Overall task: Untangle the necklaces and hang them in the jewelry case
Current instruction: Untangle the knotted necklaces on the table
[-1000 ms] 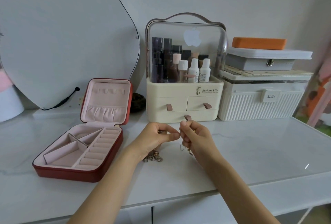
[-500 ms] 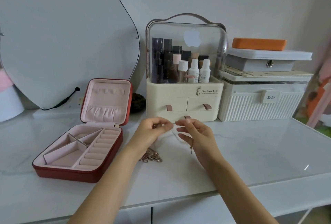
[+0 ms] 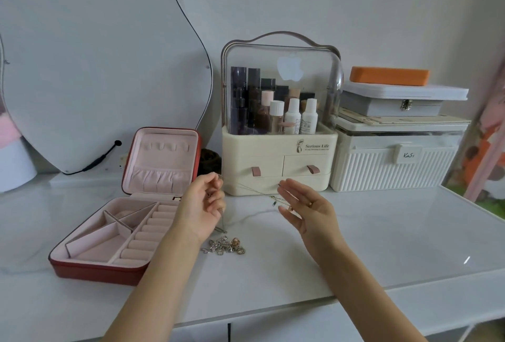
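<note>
Left hand (image 3: 200,205) raised, fingers curled, pinching a thin chain (image 3: 252,190) that runs to the right hand (image 3: 306,206), palm up, fingers straight. Tangled necklaces (image 3: 225,246) lie on table (image 3: 382,232) beside open jewelry case (image 3: 114,232).

Two bare forearms, no sleeves, ring (image 3: 310,204) on right hand (image 3: 308,207)

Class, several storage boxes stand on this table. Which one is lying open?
The red jewelry case on the left, pink-lined, with its lid raised. The cream cosmetics organizer, ribbed white box and grey latched box are closed.
</note>
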